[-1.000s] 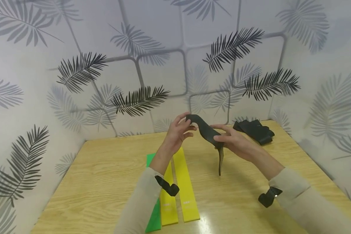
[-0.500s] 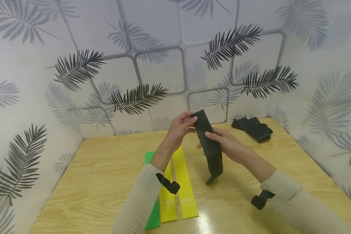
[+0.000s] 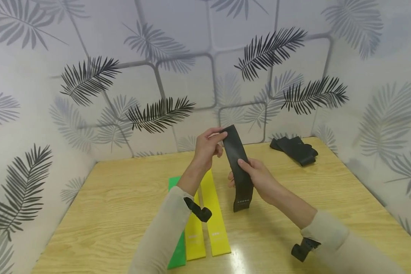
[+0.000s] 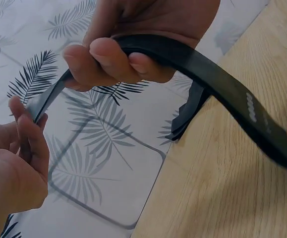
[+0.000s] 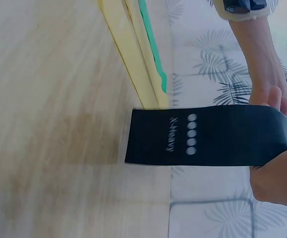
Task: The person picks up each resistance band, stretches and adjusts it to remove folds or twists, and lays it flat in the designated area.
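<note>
A black resistance band [image 3: 239,171] hangs above the table, its lower end bent and bearing a row of white dots. "X-Heavy" is printed beside the dots on the band [image 5: 158,136] in the right wrist view. My left hand [image 3: 204,148] pinches its upper end between thumb and fingers. Lower down, my right hand [image 3: 262,179] grips the band near its middle, thumb on the front and fingers behind. From the left wrist view, fingers of the right hand [image 4: 118,59] curl round the strip while its dotted end droops free.
Two yellow bands [image 3: 215,217] lie flat side by side on the wooden table [image 3: 123,213]. A green band [image 3: 179,247] lies left of them, partly under the left forearm. Loosely heaped black bands [image 3: 296,149] rest at the back right, near the patterned wall [image 3: 188,83].
The black band has turned from a twisted, slanting shape to nearly upright, its dotted side now showing. My right hand has moved left and down along with it.
</note>
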A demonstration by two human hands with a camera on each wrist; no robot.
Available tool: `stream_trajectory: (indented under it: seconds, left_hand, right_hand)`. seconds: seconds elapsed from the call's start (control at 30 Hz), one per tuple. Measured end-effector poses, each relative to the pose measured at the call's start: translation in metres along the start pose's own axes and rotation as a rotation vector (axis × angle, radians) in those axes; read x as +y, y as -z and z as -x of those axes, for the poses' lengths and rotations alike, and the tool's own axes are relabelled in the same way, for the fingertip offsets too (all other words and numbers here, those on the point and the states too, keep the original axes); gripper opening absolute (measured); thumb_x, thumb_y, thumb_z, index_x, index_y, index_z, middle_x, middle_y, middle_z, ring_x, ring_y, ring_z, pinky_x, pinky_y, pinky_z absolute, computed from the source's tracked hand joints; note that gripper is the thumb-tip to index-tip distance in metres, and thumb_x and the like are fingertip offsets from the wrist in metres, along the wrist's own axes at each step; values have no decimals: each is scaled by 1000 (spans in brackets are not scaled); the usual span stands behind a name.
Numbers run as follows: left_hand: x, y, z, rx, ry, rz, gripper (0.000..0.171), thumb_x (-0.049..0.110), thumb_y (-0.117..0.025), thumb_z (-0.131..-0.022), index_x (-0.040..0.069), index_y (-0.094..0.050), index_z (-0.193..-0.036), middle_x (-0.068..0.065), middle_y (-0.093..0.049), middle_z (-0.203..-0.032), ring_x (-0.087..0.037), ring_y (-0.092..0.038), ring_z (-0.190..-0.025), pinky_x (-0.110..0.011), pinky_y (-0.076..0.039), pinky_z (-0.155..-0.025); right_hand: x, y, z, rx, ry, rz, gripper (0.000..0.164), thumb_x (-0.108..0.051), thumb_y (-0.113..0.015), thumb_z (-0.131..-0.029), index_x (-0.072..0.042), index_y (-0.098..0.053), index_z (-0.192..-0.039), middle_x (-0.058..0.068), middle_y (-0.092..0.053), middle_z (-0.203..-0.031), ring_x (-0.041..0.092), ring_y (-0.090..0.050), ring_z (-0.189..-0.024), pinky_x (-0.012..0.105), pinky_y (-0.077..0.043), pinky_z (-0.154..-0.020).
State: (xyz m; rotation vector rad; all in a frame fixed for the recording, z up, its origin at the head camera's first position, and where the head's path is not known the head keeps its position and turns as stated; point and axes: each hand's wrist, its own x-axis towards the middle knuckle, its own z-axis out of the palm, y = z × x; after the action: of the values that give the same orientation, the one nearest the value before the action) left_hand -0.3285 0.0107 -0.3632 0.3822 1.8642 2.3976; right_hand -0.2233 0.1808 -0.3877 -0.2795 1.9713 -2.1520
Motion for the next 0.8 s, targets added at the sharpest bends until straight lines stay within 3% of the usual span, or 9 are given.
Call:
stream_trajectory:
  seconds: [0.13,0.23,0.3,0.47,0.8]
  left_hand:
    - [-1,-1,-4,48,38,86,26,11,-72,-99,5,-71,-125,-7,-76,-98,-11,-70,-55,-22,-56,-53]
    - [-3,0,-6,69,46,110,27,8,-70,-100,4,-69,-127,-14,-73,-120,-14,-75,-64,-21,-58,-57]
    - [-4,0,-6,75,53,109,26,6,-69,-100,2,-69,-126,-21,-72,-123,-15,-77,-68,-23,-60,-61]
    - [-10,-1,-10,96,68,95,24,4,-71,-98,0,-70,-122,-21,-76,-111,-17,-78,-72,-31,-64,-73]
    - [-27,7,-15,121,110,59,23,1,-70,-98,-1,-71,-120,-14,-78,-97,-17,-77,-73,-33,-64,-77]
  right_hand:
    - [5,-4,8,19,-34,10,45,-34,-43,-114,8,-51,-131,12,-75,-98,23,-77,-85,35,-61,-84]
    - [9,-6,16,26,-70,27,47,-34,-42,-114,9,-49,-132,12,-76,-102,25,-77,-88,35,-59,-85]
    - [12,-8,21,22,-95,32,47,-33,-42,-114,9,-47,-134,11,-76,-105,26,-77,-92,34,-57,-88]
    - [21,-8,31,22,-136,21,46,-31,-44,-114,9,-48,-137,11,-77,-110,28,-77,-98,34,-56,-90]
    - [36,-7,46,-23,-168,-29,48,-28,-49,-112,11,-46,-140,20,-74,-119,34,-75,-105,38,-59,-91]
